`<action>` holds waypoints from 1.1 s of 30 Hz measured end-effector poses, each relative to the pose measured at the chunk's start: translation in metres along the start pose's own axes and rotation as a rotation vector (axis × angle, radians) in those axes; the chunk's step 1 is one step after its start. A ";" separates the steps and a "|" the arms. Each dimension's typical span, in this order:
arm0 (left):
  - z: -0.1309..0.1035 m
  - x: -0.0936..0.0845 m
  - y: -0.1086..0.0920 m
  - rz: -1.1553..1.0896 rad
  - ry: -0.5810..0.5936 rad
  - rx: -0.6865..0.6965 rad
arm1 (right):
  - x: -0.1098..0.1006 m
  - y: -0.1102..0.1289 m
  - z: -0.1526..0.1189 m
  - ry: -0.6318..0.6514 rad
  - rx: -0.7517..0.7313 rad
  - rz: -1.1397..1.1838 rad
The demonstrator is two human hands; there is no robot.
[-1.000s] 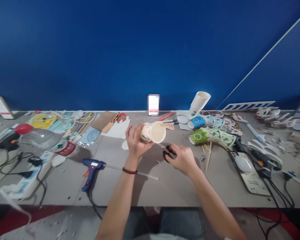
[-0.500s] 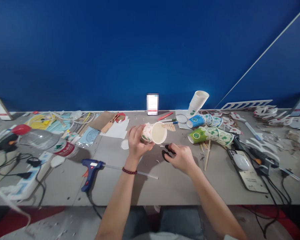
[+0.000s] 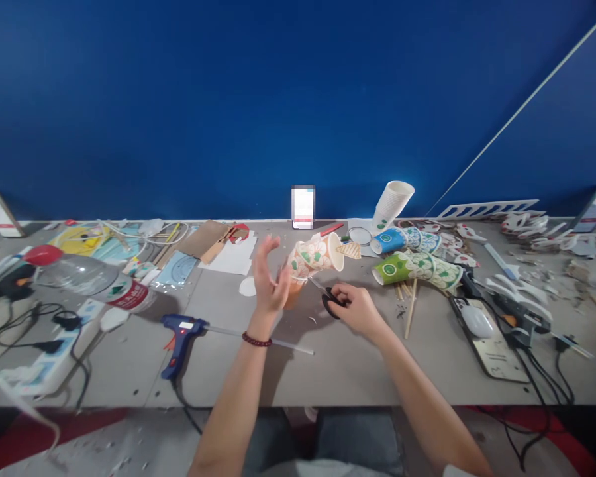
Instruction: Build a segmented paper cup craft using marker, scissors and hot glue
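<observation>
Beside the patterned paper cup (image 3: 314, 257) is my left hand (image 3: 271, 281), fingers raised and spread; whether its thumb touches the cup I cannot tell. The cup lies tilted, its white rim turned to the right. An orange cup (image 3: 295, 291) shows under it, partly behind my left hand. Near the rim is a striped paper piece (image 3: 349, 250). Black-handled scissors (image 3: 334, 303) are in the closed fingers of my right hand (image 3: 355, 307), and their blades point up and left at the cups.
A blue glue gun (image 3: 181, 341) with a long clear glue stick lies left of my forearm. To the right are a green cup assembly (image 3: 417, 270), a blue one (image 3: 404, 240) and a white cup stack (image 3: 394, 204). A plastic bottle (image 3: 94, 278) lies far left.
My left hand has loosened from around the patterned cup, its fingers spreading. The cup has turned, its opening swinging from facing me toward the right. The scissors now point at the cups.
</observation>
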State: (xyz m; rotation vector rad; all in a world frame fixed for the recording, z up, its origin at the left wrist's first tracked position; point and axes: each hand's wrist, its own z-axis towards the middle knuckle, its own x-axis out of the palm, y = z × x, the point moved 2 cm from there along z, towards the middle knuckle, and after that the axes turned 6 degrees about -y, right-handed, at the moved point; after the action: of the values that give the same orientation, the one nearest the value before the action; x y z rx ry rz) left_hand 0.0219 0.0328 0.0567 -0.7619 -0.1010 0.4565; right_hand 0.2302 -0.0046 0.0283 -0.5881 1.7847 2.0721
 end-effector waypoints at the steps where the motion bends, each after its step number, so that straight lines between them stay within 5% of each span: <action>1: 0.002 -0.002 0.004 -0.068 -0.028 -0.083 | 0.000 -0.001 0.001 0.014 0.035 0.055; 3: 0.005 -0.004 0.013 -0.212 -0.008 -0.320 | 0.000 -0.003 0.002 0.035 0.093 0.156; 7: 0.001 0.002 0.023 -0.510 0.243 -0.871 | 0.000 -0.006 0.004 0.058 0.139 0.258; 10: -0.003 0.004 0.018 -0.588 0.327 -1.037 | 0.000 -0.007 0.004 0.063 0.135 0.252; 22: -0.001 0.005 0.013 -0.479 0.281 -1.046 | -0.005 -0.016 0.007 0.102 0.222 0.259; 29: 0.000 0.003 0.027 -0.519 0.116 -1.042 | -0.008 -0.020 0.007 0.120 0.235 0.232; 33: 0.006 -0.001 0.037 -0.526 -0.055 -1.066 | -0.013 -0.023 0.010 0.024 0.176 0.116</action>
State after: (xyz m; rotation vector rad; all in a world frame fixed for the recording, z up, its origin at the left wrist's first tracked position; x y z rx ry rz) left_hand 0.0066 0.0593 0.0357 -1.7054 -0.6120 -0.1279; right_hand 0.2524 0.0085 0.0169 -0.4727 2.0331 1.9601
